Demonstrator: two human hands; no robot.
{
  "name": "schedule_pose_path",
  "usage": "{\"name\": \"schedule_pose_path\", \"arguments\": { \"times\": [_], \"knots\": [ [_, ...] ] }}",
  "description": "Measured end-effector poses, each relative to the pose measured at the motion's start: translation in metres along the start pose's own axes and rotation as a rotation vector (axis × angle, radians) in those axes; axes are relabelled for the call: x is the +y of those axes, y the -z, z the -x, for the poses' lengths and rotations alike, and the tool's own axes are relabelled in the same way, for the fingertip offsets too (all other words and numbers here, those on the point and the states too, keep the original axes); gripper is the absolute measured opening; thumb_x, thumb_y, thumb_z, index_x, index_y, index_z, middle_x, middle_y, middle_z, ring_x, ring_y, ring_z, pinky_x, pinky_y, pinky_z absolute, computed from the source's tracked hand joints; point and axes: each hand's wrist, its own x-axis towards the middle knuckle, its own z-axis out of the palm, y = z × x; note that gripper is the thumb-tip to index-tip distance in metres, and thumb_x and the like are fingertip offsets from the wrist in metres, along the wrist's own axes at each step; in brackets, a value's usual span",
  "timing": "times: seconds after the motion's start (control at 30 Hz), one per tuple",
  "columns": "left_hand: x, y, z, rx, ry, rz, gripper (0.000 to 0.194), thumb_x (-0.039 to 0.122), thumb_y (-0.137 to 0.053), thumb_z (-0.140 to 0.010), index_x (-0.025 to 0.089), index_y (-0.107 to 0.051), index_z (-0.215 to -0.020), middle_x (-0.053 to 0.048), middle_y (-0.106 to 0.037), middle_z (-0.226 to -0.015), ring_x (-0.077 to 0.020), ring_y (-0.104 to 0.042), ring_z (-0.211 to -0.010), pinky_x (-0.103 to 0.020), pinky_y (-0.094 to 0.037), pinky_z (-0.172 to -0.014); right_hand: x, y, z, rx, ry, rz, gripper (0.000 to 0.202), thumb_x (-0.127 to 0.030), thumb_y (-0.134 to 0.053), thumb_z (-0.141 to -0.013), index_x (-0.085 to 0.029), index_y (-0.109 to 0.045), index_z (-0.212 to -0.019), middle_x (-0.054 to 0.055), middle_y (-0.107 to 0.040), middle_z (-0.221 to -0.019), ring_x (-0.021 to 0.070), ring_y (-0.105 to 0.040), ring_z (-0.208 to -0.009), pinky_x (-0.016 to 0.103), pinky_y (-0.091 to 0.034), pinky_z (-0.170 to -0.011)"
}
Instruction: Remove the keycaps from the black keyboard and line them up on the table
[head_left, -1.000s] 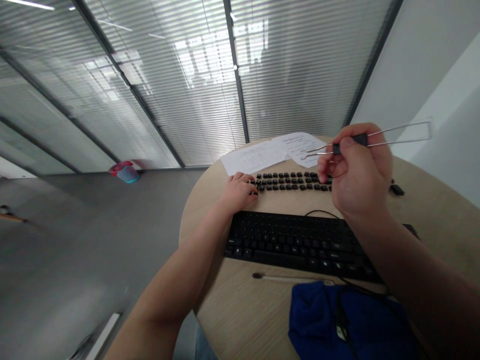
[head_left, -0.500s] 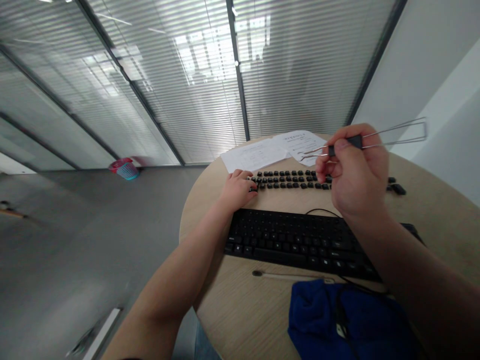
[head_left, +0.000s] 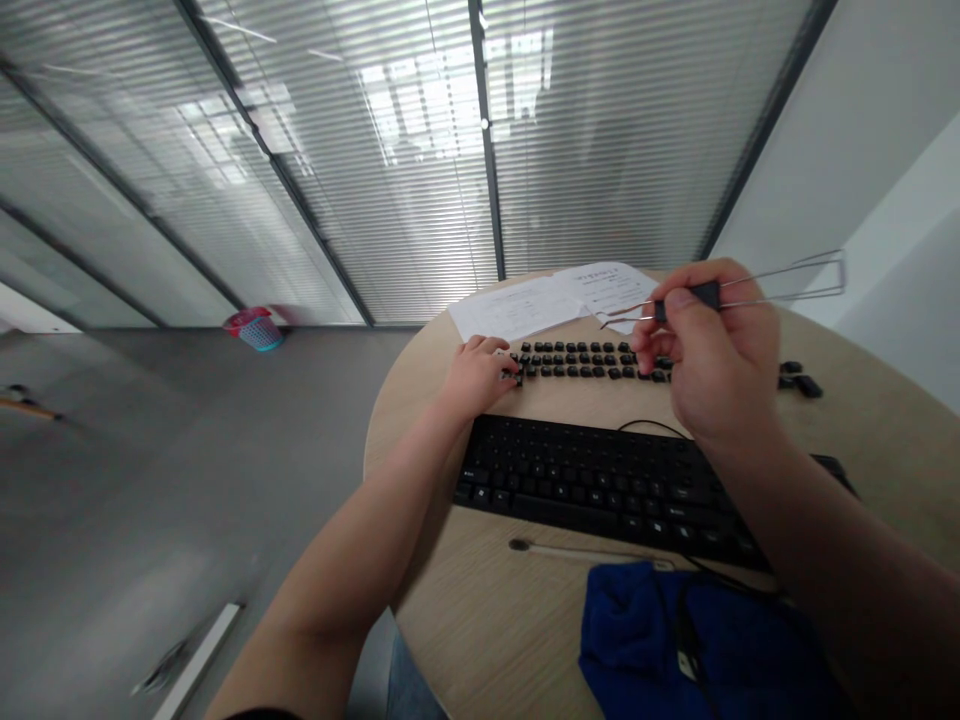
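My left hand (head_left: pixel 478 378) rests at the left end of several rows of loose black keycaps (head_left: pixel 581 359), its fingers curled and its thumb and fingertips round a keycap (head_left: pixel 514 380) there. Raised over the right part of the rows, my right hand (head_left: pixel 712 350) grips a wire keycap puller (head_left: pixel 707 296) by its dark handle. The hooked wire ends of the puller point left, and its wire loop sticks out to the right. Below both hands lies a black keyboard (head_left: pixel 577 470), partly covered by my right forearm. Some keycaps are hidden behind my right hand.
White papers (head_left: pixel 510 310) lie at the back of the round wooden table (head_left: pixel 465 600). In front of the keyboard are a thin brush (head_left: pixel 570 551) and a blue cloth (head_left: pixel 637 620) with a cable on it. A basket (head_left: pixel 256 328) stands on the floor.
The view has shifted slightly, so the table appears a little further right. My left hand remains at the end of the keycap rows; my right hand still holds the puller, slightly lower.
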Motion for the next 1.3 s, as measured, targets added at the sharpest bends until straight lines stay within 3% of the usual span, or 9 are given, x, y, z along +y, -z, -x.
{"name": "schedule_pose_path", "arguments": {
  "times": [0.13,0.23,0.33,0.43,0.63,0.77,0.93,1.3],
  "knots": [
    [-0.01,0.015,0.004,0.048,0.045,0.101,0.014,0.024,-0.071,-0.093,0.022,-0.082,-0.101,-0.01,-0.073,-0.127,-0.0292,-0.061,-0.118,-0.047,-0.046,-0.106,-0.002,-0.002,0.001,-0.034,-0.053,0.01,0.009,-0.033,-0.066,-0.098,-0.025,-0.062,-0.095,0.0,-0.061,-0.074,0.0146,-0.059,-0.059,0.023,-0.044,-0.041],
    [-0.016,0.024,0.007,0.0,0.054,0.214,0.018,0.027,-0.065,-0.097,0.02,-0.081,-0.102,-0.008,-0.077,-0.107,-0.0214,-0.068,-0.095,-0.038,-0.052,-0.09,-0.001,-0.003,0.004,-0.162,-0.133,0.033,0.013,-0.037,-0.066,-0.098,-0.024,-0.064,-0.098,0.0,-0.064,-0.078,0.0139,-0.061,-0.062,0.022,-0.046,-0.042],
    [-0.018,0.027,0.01,-0.197,-0.011,0.363,0.017,0.029,-0.068,-0.093,0.021,-0.081,-0.099,-0.003,-0.079,-0.092,-0.0164,-0.068,-0.079,-0.031,-0.052,-0.075,0.003,-0.004,0.012,-0.396,-0.242,0.099,0.019,-0.041,-0.064,-0.1,-0.022,-0.065,-0.098,0.002,-0.068,-0.082,0.0136,-0.063,-0.064,0.022,-0.046,-0.044],
    [-0.018,0.023,0.012,-0.404,-0.097,0.503,0.019,0.031,-0.072,-0.087,0.02,-0.081,-0.099,-0.002,-0.079,-0.088,-0.0156,-0.068,-0.077,-0.028,-0.049,-0.07,0.01,-0.007,0.025,-0.607,-0.342,0.227,0.02,-0.04,-0.061,-0.101,-0.021,-0.066,-0.099,0.002,-0.069,-0.078,0.0122,-0.06,-0.059,0.024,-0.044,-0.047],
    [-0.017,0.014,0.014,-0.592,-0.188,0.652,0.042,0.042,-0.078,-0.08,0.016,-0.076,-0.113,-0.003,-0.073,-0.088,-0.0173,-0.065,-0.08,-0.028,-0.046,-0.069,0.026,-0.017,0.053,-0.825,-0.423,0.387,0.024,-0.039,-0.054,-0.102,-0.02,-0.067,-0.095,0.003,-0.072,-0.076,0.0151,-0.063,-0.061,0.029,-0.048,-0.057],
    [-0.014,0.013,0.014,-0.65,-0.209,0.613,0.05,0.04,-0.082,-0.074,0.016,-0.072,-0.117,-0.001,-0.071,-0.087,-0.0174,-0.063,-0.08,-0.028,-0.045,-0.07,0.029,-0.019,0.062,-0.884,-0.38,0.535,0.022,-0.038,-0.055,-0.101,-0.022,-0.069,-0.096,0.0,-0.067,-0.067,0.0165,-0.061,-0.059,0.03,-0.042,-0.056],
    [-0.007,0.014,0.011,-0.663,-0.234,0.528,0.04,0.036,-0.082,-0.073,0.019,-0.074,-0.109,0.0,-0.073,-0.089,-0.0174,-0.061,-0.081,-0.029,-0.042,-0.071,0.03,-0.017,0.065,-0.899,-0.37,0.626,0.023,-0.039,-0.054,-0.104,-0.021,-0.068,-0.099,0.001,-0.072,-0.074,0.0166,-0.064,-0.06,0.031,-0.042,-0.058],
    [-0.003,0.014,0.01,-0.642,-0.206,0.502,0.041,0.038,-0.083,-0.072,0.02,-0.077,-0.108,-0.001,-0.075,-0.089,-0.0189,-0.063,-0.08,-0.03,-0.043,-0.07,0.029,-0.022,0.067,-0.912,-0.344,0.674,0.023,-0.041,-0.055,-0.105,-0.023,-0.068,-0.098,0.001,-0.072,-0.07,0.0178,-0.063,-0.058,0.032,-0.042,-0.058]
  ]
}}
